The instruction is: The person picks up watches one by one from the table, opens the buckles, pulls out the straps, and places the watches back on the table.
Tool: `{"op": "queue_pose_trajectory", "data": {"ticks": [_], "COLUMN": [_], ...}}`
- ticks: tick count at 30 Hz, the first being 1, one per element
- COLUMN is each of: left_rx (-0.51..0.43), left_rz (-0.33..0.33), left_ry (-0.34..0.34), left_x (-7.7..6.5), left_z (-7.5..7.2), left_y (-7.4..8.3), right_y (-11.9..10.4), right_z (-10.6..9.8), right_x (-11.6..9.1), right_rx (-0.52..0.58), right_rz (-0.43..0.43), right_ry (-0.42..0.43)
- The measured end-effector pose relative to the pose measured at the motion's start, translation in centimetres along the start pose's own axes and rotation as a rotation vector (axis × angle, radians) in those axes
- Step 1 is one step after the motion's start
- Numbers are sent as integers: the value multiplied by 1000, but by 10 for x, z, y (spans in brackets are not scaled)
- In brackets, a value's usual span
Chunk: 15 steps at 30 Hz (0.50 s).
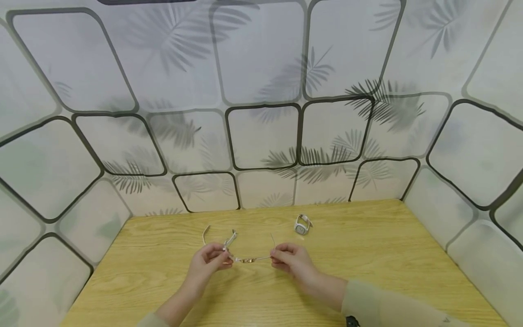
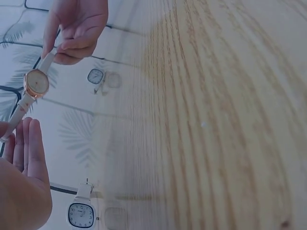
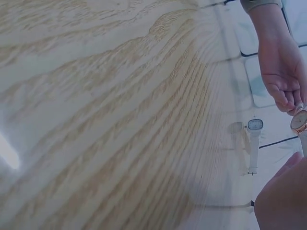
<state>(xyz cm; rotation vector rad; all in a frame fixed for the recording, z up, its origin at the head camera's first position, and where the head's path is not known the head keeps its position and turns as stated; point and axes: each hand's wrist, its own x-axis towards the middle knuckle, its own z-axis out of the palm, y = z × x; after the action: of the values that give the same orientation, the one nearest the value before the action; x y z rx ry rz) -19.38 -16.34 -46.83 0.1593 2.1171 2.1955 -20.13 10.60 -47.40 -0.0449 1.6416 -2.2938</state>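
A wristwatch with a round rose-gold case (image 2: 37,82) and a white strap is stretched between both hands, above the table. My left hand (image 1: 206,265) pinches one strap end. My right hand (image 1: 296,264) pinches the other between thumb and fingers. Behind the left hand, a white-strapped watch (image 1: 230,239) stands on the table, partly hidden by the fingers. Past the right hand sits another white watch (image 1: 302,225) with a squarish dial, its strap curved into a loop. In the right wrist view, the round watch is cut by the edge.
The wooden table (image 1: 359,259) reaches back to a pale fabric wall (image 1: 265,136) printed with dark outlines and leaves. Similar side panels (image 1: 470,218) enclose it left and right. A dark band (image 1: 352,321) shows at the right sleeve.
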Motion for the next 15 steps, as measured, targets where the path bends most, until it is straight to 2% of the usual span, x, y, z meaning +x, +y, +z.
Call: {"op": "queue_pose_trajectory", "data": {"ticks": [4,9,15], "left_rx": [-15,-26,-41], "left_rz": [-2,-37,-59], "left_ry": [18,36,93], "left_x": [-3,-8,-13], "left_z": [-2,-6,-10], "left_y": [-1,-3,-5], "right_y": [3,8,16], "right_z": [4,9,19], "right_x": [0,-1,1], "right_rx": [10,27,60], "right_rz": [14,28,38], "right_ry": [13,17,37]}}
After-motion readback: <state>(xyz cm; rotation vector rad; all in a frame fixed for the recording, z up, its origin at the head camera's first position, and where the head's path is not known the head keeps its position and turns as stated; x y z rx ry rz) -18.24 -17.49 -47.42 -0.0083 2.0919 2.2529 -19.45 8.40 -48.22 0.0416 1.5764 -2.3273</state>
